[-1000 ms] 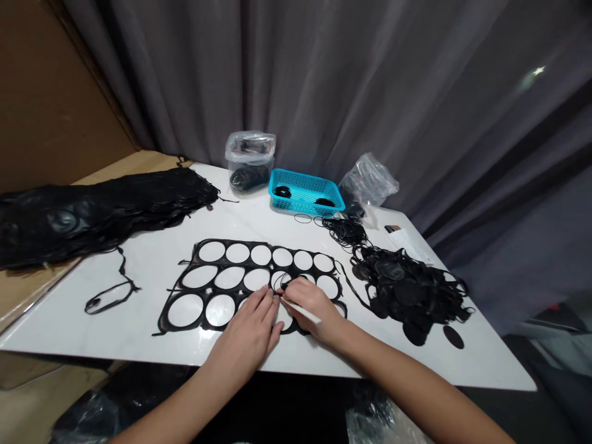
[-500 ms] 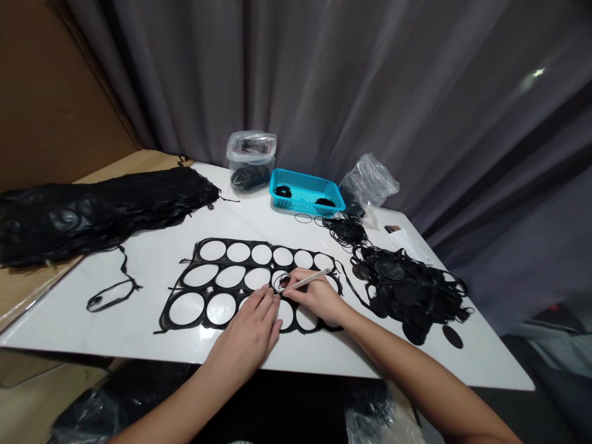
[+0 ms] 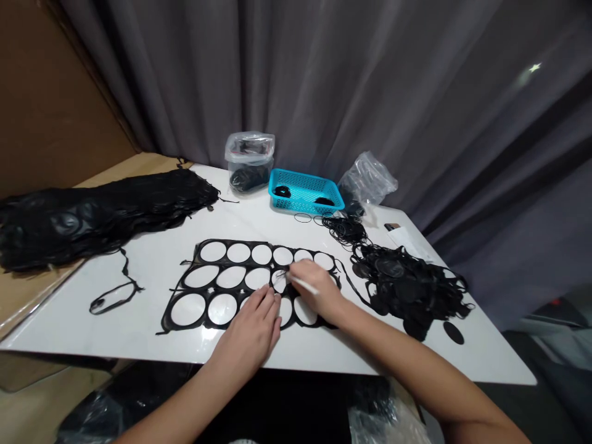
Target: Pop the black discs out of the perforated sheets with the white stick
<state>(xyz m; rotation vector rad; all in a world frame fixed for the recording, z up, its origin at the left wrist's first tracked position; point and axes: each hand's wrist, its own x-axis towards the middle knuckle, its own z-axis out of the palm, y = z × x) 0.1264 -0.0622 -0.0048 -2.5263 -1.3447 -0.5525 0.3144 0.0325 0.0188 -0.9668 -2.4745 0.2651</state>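
Observation:
A black rubbery sheet (image 3: pixel 178 300) with rows of large round holes lies flat on the white table. My left hand (image 3: pixel 253 320) rests palm down on its near edge, fingers stretched out and holding nothing. Pinched in my right hand (image 3: pixel 317 290) is a slim white pen-like tool (image 3: pixel 304 285), over a hole in the middle row. Motion blurs these fingertips, and a thin dark strand shows beside them. To the right lies a heap of black discs and scraps (image 3: pixel 407 287), with one loose disc (image 3: pixel 454 333) near it.
Behind the sheet stand a blue basket (image 3: pixel 308 205) with black rings, a lidded clear tub (image 3: pixel 250 161) and a plastic bag (image 3: pixel 369 179). Thin black rings (image 3: pixel 346 231) are piled before the basket. Stacked black sheets (image 3: pixel 102 206) lie left, near a looped scrap (image 3: pixel 115 298).
My right hand has shifted slightly up and right, and the white tool has swung to slope down toward the right. My left hand stays in place on the sheet.

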